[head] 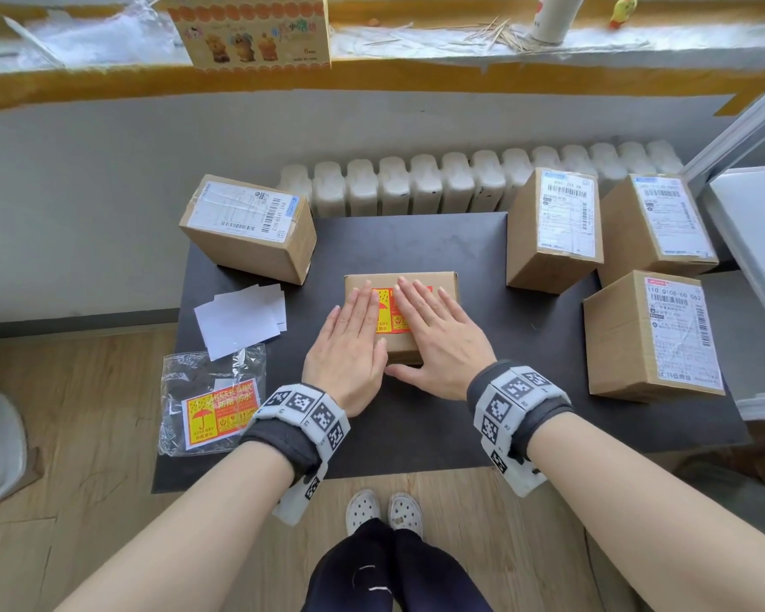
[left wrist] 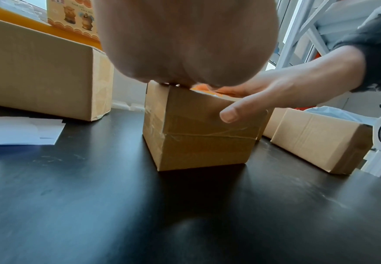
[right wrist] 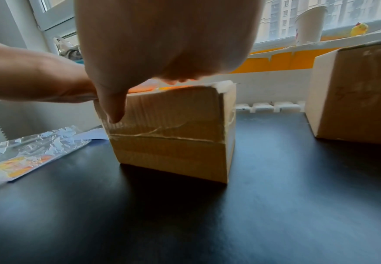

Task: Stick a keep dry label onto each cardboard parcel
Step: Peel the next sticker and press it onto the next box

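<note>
A small cardboard parcel [head: 433,280] [left wrist: 198,135] [right wrist: 173,135] stands mid-table with a yellow and red keep dry label [head: 387,318] on its top. My left hand [head: 350,342] lies flat on the label's left part, fingers straight. My right hand [head: 433,329] presses flat on the right part, its thumb [left wrist: 232,114] [right wrist: 114,109] hanging over the parcel's near side. Both palms hide much of the label. A clear bag [head: 213,399] [right wrist: 26,153] with more keep dry labels [head: 219,415] lies at the table's front left corner.
The black table [head: 416,435] also carries one parcel [head: 250,227] at back left and three parcels [head: 553,227] [head: 654,227] [head: 650,333] with shipping labels on the right. White backing papers [head: 239,320] lie left of the hands. A radiator [head: 460,178] runs behind.
</note>
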Demonstrator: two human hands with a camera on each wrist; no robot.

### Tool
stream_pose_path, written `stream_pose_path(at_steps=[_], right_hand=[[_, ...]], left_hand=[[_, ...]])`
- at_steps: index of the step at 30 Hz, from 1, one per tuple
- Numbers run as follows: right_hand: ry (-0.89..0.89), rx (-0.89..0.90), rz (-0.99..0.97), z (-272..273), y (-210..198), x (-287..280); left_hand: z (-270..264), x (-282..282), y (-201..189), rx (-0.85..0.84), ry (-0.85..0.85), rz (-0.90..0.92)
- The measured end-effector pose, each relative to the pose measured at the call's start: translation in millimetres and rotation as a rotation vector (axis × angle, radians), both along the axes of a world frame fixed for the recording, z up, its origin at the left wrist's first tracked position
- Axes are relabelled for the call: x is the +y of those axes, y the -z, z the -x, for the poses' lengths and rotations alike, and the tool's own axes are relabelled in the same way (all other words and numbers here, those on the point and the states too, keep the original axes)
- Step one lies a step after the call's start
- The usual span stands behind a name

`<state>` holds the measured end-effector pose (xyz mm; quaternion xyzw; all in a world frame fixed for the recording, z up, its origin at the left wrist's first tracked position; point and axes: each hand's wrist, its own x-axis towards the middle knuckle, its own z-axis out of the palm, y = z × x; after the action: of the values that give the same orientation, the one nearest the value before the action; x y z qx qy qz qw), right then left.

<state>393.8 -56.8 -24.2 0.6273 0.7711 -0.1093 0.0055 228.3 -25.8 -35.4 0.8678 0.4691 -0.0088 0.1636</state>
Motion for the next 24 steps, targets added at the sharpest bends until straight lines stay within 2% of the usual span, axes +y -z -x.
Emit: stream_pose_path(at_steps=[12, 18, 24], right_hand=[[0.082, -0.017, 0.017, -7.3, 5.4, -3.2], [-0.058, -0.051, 0.019, 3.4, 2.5, -23.3], [-0.041, -0.023, 0.030, 5.4, 3.7, -24.4]], left_hand=[[4.0, 1.2, 6.2, 0.017, 0.019, -0.017], [20.7, -22.6, 1.4, 0.069, 0.153, -0.114], [22.8, -25.6, 2.8, 0.071, 0.118, -0.075]])
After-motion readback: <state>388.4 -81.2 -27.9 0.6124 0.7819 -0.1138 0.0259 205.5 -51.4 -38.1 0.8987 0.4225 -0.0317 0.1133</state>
